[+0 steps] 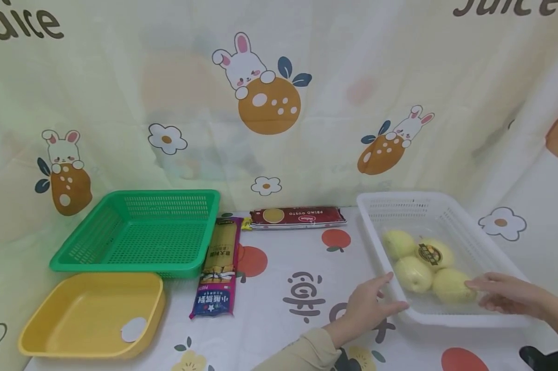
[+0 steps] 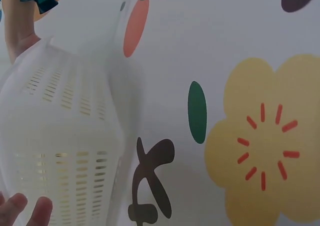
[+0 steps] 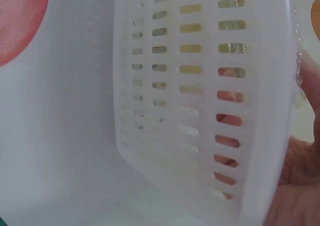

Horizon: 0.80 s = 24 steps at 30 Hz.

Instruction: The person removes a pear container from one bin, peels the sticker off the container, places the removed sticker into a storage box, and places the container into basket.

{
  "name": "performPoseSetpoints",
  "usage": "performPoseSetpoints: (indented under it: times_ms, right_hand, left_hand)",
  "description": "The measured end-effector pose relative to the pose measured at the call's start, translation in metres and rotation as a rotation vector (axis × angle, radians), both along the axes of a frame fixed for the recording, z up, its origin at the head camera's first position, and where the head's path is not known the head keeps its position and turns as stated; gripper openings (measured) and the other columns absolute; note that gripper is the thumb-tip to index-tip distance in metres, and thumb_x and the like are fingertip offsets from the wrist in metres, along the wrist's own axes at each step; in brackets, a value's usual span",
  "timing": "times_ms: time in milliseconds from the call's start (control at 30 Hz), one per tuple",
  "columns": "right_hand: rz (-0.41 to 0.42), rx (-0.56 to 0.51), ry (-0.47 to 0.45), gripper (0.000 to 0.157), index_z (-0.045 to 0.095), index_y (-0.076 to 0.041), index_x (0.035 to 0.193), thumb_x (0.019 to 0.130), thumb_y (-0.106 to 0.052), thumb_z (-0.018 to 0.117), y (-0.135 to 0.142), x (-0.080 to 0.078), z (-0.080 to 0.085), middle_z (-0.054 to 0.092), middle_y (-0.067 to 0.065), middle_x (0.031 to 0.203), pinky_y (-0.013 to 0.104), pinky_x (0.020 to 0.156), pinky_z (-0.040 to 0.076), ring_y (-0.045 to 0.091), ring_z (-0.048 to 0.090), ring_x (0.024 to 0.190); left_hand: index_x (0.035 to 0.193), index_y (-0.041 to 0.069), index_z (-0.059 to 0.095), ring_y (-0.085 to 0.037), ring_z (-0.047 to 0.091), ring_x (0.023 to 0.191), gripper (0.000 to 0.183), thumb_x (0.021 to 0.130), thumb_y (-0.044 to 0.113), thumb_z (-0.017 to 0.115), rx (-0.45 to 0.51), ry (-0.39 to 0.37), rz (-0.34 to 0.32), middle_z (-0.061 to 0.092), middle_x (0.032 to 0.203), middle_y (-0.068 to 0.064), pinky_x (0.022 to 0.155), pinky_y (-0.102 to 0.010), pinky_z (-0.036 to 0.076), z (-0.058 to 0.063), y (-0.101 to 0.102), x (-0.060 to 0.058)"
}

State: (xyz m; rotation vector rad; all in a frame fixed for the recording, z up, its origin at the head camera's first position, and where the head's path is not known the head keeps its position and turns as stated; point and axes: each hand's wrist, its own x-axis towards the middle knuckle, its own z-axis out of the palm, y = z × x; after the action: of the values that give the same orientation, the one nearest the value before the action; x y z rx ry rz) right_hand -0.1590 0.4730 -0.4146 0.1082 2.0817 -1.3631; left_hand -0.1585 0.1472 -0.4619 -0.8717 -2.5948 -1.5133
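Observation:
Several yellow-green fruits (image 1: 413, 274) that look like apples lie in a white perforated basket (image 1: 464, 320), one with a dark round label; clear plastic shows near them in the right wrist view. My right hand (image 1: 513, 293) reaches over the basket's near right corner, a fingertip at the front right fruit. Part of that hand is hidden behind the basket wall in the right wrist view. At the basket's left rim is my left hand (image 1: 364, 306), thumb and forefinger spread along it. In the left wrist view its fingertips (image 2: 40, 213) show against the slotted wall.
Left stands a green basket (image 1: 209, 221), with a yellow tray (image 1: 88, 314) in front, holding a white round piece (image 1: 133, 330). A pasta packet (image 1: 218, 268) lies beside the green basket; a red biscuit packet (image 1: 297, 217) lies along the back curtain.

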Motion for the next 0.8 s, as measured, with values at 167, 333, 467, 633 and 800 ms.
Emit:
performPoseSetpoints:
  times_ms: [167,333,467,633,800]
  right_hand:
    - [-0.049,-0.059,-0.034,0.047,0.036,0.014,0.114,0.095,-0.028,0.042,0.007,0.002,-0.002,0.055,0.007,0.079,0.023,0.059,0.046,0.014,0.054,0.066]
    - [-0.102,-0.051,-0.026,0.054,0.028,0.02,0.116,0.095,-0.028,0.043,0.013,-0.002,-0.006,0.052,0.007,0.085,0.028,0.066,0.047,0.016,0.054,0.072]
    - [-0.167,-0.028,-0.052,0.069,0.013,0.023,0.12,0.093,-0.032,0.046,0.016,-0.004,-0.01,0.05,0.007,0.09,0.031,0.073,0.048,0.018,0.055,0.079]
    - [-0.229,-0.044,-0.095,0.08,0.001,0.02,0.126,0.092,-0.034,0.048,0.015,-0.003,-0.011,0.049,0.009,0.093,0.03,0.075,0.047,0.018,0.055,0.079]
    - [-0.263,-0.015,-0.088,0.088,-0.011,0.018,0.128,0.091,-0.036,0.049,0.014,-0.004,-0.01,0.047,0.01,0.096,0.031,0.076,0.047,0.019,0.053,0.081]
  left_hand:
    - [0.129,0.016,0.049,0.0,0.054,0.081,0.061,0.076,0.038,0.069,-0.02,-0.019,-0.021,0.054,0.119,0.009,0.059,-0.007,0.036,0.001,0.0,0.001]
    - [0.129,0.017,0.049,0.001,0.054,0.08,0.061,0.076,0.039,0.069,-0.038,-0.005,-0.022,0.054,0.118,0.009,0.059,-0.007,0.035,0.003,0.0,0.0]
    - [0.129,0.017,0.049,0.002,0.054,0.079,0.061,0.075,0.039,0.07,-0.051,-0.006,-0.016,0.054,0.118,0.01,0.058,-0.007,0.035,0.005,0.0,-0.001]
    - [0.129,0.019,0.049,0.001,0.053,0.08,0.061,0.075,0.039,0.07,-0.035,-0.073,-0.03,0.054,0.118,0.01,0.058,-0.009,0.037,0.005,0.001,0.001]
    - [0.129,0.018,0.049,0.001,0.054,0.079,0.06,0.076,0.038,0.069,-0.036,-0.055,-0.031,0.054,0.118,0.01,0.057,-0.008,0.036,0.006,0.001,0.002]
